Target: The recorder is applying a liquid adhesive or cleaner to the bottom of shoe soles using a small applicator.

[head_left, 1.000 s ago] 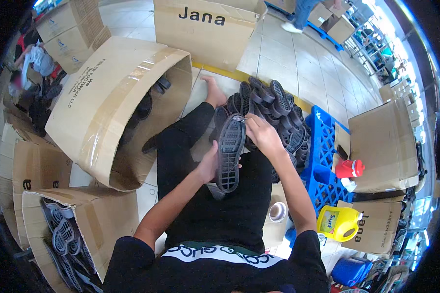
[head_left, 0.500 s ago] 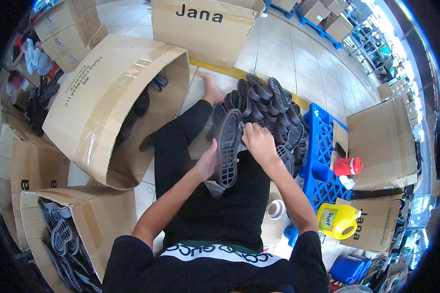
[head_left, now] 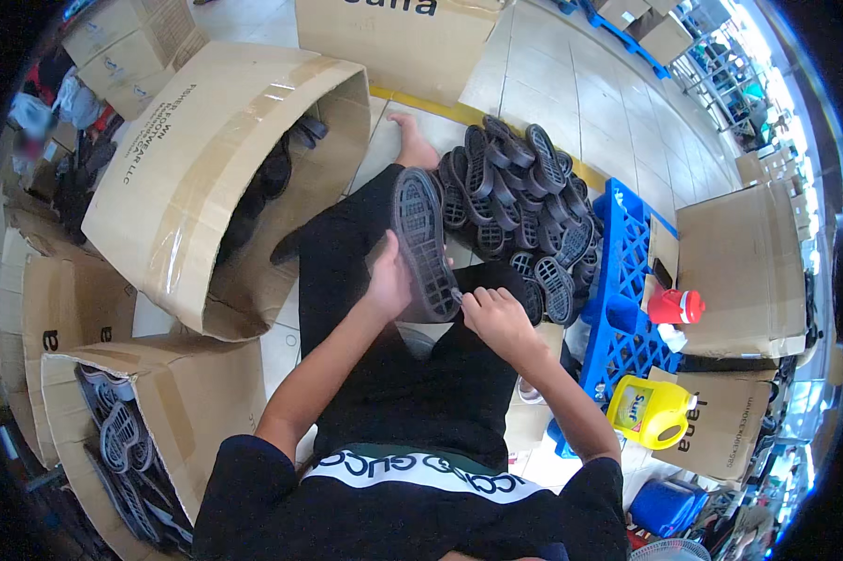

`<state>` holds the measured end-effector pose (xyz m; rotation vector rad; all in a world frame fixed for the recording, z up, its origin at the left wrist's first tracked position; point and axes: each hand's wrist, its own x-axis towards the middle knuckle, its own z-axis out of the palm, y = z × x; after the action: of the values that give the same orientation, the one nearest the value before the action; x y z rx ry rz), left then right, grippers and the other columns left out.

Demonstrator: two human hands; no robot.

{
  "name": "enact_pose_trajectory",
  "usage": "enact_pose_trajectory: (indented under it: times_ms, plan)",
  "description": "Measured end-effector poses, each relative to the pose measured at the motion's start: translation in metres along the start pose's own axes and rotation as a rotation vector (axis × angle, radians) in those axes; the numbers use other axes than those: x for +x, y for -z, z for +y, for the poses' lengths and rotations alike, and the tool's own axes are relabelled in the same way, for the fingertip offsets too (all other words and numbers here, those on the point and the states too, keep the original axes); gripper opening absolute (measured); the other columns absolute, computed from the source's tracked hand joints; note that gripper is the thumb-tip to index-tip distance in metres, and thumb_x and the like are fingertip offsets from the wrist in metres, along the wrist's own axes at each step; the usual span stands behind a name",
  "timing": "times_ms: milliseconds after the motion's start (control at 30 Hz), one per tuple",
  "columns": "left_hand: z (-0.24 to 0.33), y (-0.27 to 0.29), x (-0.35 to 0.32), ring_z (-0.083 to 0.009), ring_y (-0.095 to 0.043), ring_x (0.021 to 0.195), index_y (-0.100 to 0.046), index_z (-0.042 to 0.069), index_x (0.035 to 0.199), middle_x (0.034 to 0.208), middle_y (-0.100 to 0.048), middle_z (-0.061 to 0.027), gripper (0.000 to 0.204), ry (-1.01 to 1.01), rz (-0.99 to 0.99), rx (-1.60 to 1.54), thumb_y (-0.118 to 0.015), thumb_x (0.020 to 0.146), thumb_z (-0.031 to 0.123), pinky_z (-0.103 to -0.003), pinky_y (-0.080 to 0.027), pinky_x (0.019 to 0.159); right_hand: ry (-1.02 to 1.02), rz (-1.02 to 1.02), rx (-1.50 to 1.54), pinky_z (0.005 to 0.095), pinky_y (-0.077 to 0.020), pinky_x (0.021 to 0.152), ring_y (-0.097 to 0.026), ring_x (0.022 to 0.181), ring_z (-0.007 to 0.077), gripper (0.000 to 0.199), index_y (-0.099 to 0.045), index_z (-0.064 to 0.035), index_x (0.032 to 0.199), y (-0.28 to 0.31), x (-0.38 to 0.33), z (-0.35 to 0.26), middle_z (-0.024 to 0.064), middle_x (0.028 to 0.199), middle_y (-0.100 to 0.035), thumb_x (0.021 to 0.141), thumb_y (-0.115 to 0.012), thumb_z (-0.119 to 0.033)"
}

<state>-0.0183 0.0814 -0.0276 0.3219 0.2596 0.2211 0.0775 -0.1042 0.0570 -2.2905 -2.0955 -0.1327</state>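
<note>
My left hand (head_left: 389, 282) is wrapped round the left edge of a dark shoe sole (head_left: 421, 238) with a grid of hollows. The sole stands nearly upright above my lap, its narrower end toward me. At its lower right edge, my right hand (head_left: 499, 323) is closed in a pinch. A small pale tip pokes out from those fingers against the sole's rim; what it belongs to is hidden. Beyond, between my lower leg and a blue plastic pallet (head_left: 608, 280), lies a heap of similar dark soles (head_left: 510, 201).
A large tipped carton (head_left: 225, 159) with dark soles inside lies on the left. Nearer stands another carton (head_left: 197, 402) holding soles. On the right are a red bottle (head_left: 669, 307), a yellow jug (head_left: 641, 411), a blue container (head_left: 666, 507) and a big carton (head_left: 739, 271).
My right hand has slid down the sole's right edge, from near the upper end to the lower end. The sole has tilted, its top leaning left. The head view has shifted slightly.
</note>
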Motion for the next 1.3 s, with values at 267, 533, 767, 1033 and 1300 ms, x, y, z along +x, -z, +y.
enact_pose_trajectory:
  times_ms: [267,533,767,1033,1300]
  plan:
    - [0.003,0.0,-0.004,-0.0383,-0.058,0.115,-0.044,0.003,0.137,0.126,-0.058,-0.0198,0.078,0.015,0.024,-0.001,-0.017,0.098,0.064,-0.052,-0.043,0.102,-0.125,-0.084,0.592,0.0429,-0.0501,0.069,-0.062,0.075,0.0341,0.013,-0.052,-0.0032,0.087,0.006,-0.001,-0.026,0.0142,0.082,-0.059,0.089,-0.061,-0.013]
    - [0.0,-0.009,-0.004,-0.0271,-0.057,0.115,-0.045,0.008,0.138,0.124,-0.06,-0.0139,0.069,0.025,0.005,0.053,-0.022,0.1,0.061,-0.043,-0.042,0.103,-0.158,0.362,0.491,0.0415,-0.0509,0.07,-0.061,0.079,0.0337,0.012,-0.058,-0.0015,0.091,0.004,0.045,-0.011,0.0134,0.091,-0.061,0.086,-0.066,-0.007]
    - [-0.003,0.001,-0.002,-0.0259,-0.053,0.122,-0.045,0.011,0.14,0.133,-0.056,-0.0109,0.066,0.038,0.12,0.088,-0.022,0.101,0.058,-0.043,-0.038,0.107,0.022,0.179,0.156,0.0359,-0.0498,0.08,-0.06,0.09,0.027,0.019,-0.058,-0.0017,0.097,0.009,0.057,-0.007,0.012,0.1,-0.058,0.078,-0.063,-0.005]
    - [0.01,-0.006,-0.006,-0.0393,-0.059,0.113,-0.041,0.003,0.141,0.125,-0.059,-0.0213,0.077,0.076,0.039,0.021,-0.017,0.099,0.063,-0.053,-0.045,0.101,0.154,-0.193,0.254,0.0357,-0.0507,0.08,-0.06,0.089,0.027,0.017,-0.057,-0.0029,0.098,0.034,-0.003,-0.029,0.0118,0.095,-0.053,0.081,-0.059,-0.005]
    - [-0.001,-0.005,-0.001,-0.0305,-0.059,0.112,-0.044,0.008,0.139,0.12,-0.061,-0.017,0.07,0.124,-0.008,0.079,-0.022,0.1,0.062,-0.045,-0.044,0.1,-0.025,0.173,0.241,0.0367,-0.0503,0.071,-0.059,0.078,0.0266,0.019,-0.056,-0.0037,0.094,0.026,0.03,-0.001,0.0101,0.087,-0.053,0.077,-0.063,-0.005]
